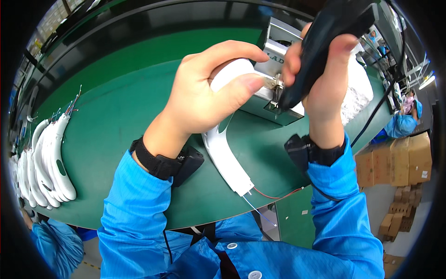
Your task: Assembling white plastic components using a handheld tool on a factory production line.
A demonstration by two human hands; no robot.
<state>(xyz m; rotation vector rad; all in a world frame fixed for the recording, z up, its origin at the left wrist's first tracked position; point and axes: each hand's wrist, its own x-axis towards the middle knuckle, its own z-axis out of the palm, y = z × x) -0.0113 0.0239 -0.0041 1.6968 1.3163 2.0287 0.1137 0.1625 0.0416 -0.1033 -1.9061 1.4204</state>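
Head view: left hand clamped on a white curved part, right hand wrapped around a black tool.
The part's rounded end sits between left thumb and index finger; its long body extends below the palm.

The left hand's grip curls around the upper end of a white curved piece, whose lower end trails red and pale wires near the edge of the green tabletop. The right hand's grip wraps a black handheld tool, its tip beside a silver metal box; contact is unclear. A crumpled white bag lies beyond. Similar white pieces line up at left; cartons stack at lower right.
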